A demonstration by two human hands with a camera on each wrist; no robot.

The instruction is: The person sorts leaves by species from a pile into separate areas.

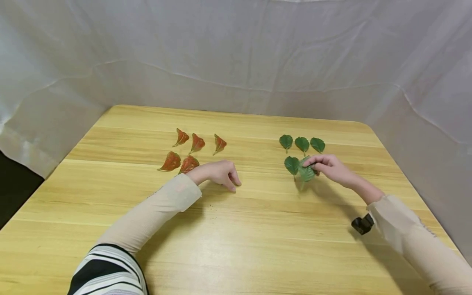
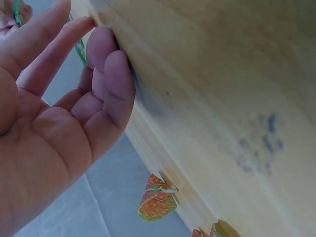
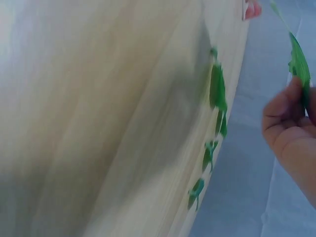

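My right hand (image 1: 330,167) pinches a green leaf (image 1: 307,173) between thumb and fingers. In the right wrist view that leaf (image 3: 299,64) stands up from the fingertips, raised off the wood. Beside it a green leaf (image 1: 291,164) lies on the table, and a row of 3 more green leaves (image 1: 302,144) lies behind. My left hand (image 1: 220,173) rests with fingertips down on the wood, fingers loosely bent around nothing. Just left of it lies a red leaf (image 1: 189,164), partly covered by the wrist. Other red leaves (image 1: 197,142) lie further back and left.
The light wooden table (image 1: 236,237) has rounded back corners. A pale cloth (image 1: 236,53) hangs behind it and along both sides. A small black device (image 1: 363,224) sits at the right wrist. Small dark specks (image 2: 261,143) mark the wood near the left hand.
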